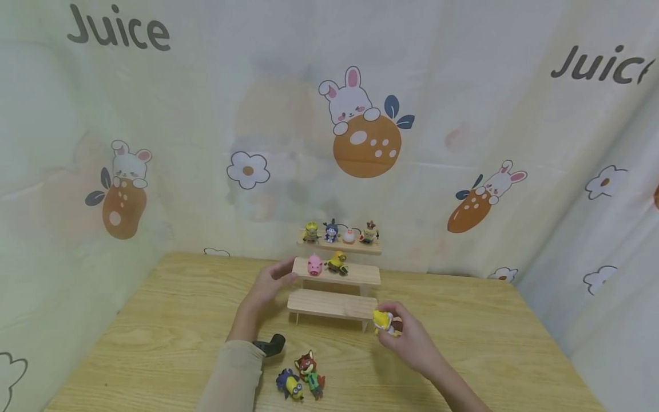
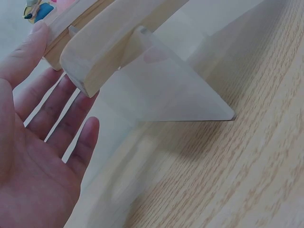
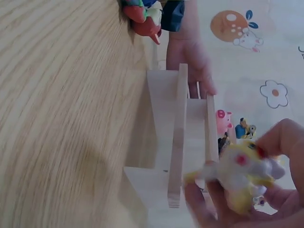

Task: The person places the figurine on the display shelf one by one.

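My left hand [image 1: 272,281] is at the left end of a wooden tiered display stand [image 1: 332,304], thumb and fingers spanning the end of its middle board [image 2: 71,23]. My right hand [image 1: 412,337] pinches a small yellow-and-white toy figurine [image 1: 382,320] between thumb and fingers, beside the right end of the lowest board. In the right wrist view the figurine [image 3: 242,171] looks blurred, with a red patch on it. On the middle board stand a pink pig figurine [image 1: 314,265] and a yellow figurine [image 1: 337,262].
Several figurines line the top board [image 1: 340,246]. A fox figurine [image 1: 311,375] and a minion figurine [image 1: 290,384] lie on the wooden table [image 1: 154,337] in front of the stand. Behind hangs a printed curtain [image 1: 288,114]. A black device [image 1: 273,344] sits at my left wrist.
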Demonstrator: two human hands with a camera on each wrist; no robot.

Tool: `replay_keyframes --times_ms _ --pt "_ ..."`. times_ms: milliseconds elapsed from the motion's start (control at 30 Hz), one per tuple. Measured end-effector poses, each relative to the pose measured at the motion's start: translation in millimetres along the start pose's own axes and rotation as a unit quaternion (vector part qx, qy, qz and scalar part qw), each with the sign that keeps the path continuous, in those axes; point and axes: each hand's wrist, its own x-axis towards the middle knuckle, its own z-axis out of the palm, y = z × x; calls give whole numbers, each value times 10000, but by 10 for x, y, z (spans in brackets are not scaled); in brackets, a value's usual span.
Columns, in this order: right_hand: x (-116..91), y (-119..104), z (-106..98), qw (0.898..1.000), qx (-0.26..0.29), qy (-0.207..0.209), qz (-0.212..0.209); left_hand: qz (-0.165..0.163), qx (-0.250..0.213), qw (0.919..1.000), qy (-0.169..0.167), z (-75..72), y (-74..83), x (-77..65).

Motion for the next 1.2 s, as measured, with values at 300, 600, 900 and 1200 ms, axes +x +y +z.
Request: replay_keyframes --times_ms 300,600,900,1200 --pt "46 73 -42 9983 -489 -205 237 109 -117 9999 -8 16 -2 -8" --pt "135 137 -90 9876 -1508 -42 425 39 -350 9994 -68 17 -3 3" --pt "342 40 -192 9817 -1885 -117 256 -37 -591 9982 -67 15 10 -10" --pt "691 -201 -376 9737 -2106 -840 -212 69 -343 9994 -22 10 -20 -12"
